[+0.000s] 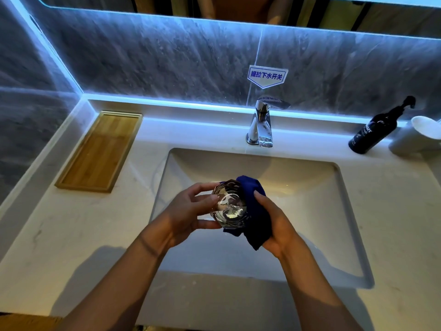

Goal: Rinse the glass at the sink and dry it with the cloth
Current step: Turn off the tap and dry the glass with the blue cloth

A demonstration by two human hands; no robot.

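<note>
— Over the sink (338, 187), near its front edge, the person is holding the glass (229, 206) in mid-air between both hands. Which step would you say this is?

— The drying, I'd judge. No water is running from the faucet (261, 125) at the far side of the basin, and the blue cloth (256, 211) is lying against the right side of the glass.

— And how are the hands sitting?

— The left hand (191, 209) is gripping the glass, fingers curled round its left side with the thumb at the near wall. The right hand (274, 225) is clutching the bunched cloth and pressing it to the glass (its fingertips are wrapping over the fold, so I cannot tell how much of the cloth is reaching inside).

— Is the glass tilted?

— It is lying on its side, its mouth or its base turned up toward the camera; I cannot tell which through the reflections.

— What is the next move calling for?

— Probably turning the glass with the left hand while the right keeps the cloth against the wall, then working the cloth around whatever is still wet. After that the wooden tray (100, 151) on the table, far left, looks a likely resting place, though that is only a guess.
</note>
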